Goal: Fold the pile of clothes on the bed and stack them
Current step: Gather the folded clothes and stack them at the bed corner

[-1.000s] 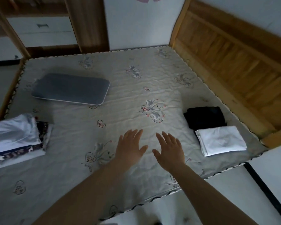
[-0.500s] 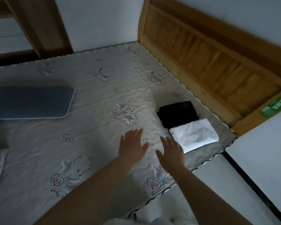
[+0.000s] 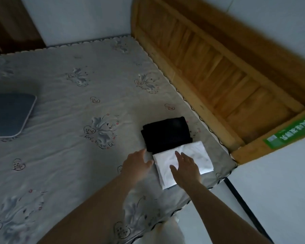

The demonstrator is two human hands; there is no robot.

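Observation:
A folded white garment (image 3: 199,156) lies near the bed's front right corner, with a folded black garment (image 3: 165,133) touching its far edge. My right hand (image 3: 185,167) is over the white garment's near half, fingers straight and spread, holding nothing. My left hand (image 3: 136,163) is at the white garment's left edge, fingers relaxed, its thumb by the corner. Whether either hand touches the cloth I cannot tell.
The grey floral mattress (image 3: 69,120) fills the view. A dark blue flat cushion (image 3: 9,114) lies at the far left. A wooden headboard (image 3: 218,73) runs along the right side. The bed's front edge is just below my forearms, with pale floor to the right.
My view has swung right, so the pile of unfolded clothes at the left is out of sight. Both hands have moved right and forward, from bare mattress to the white garment.

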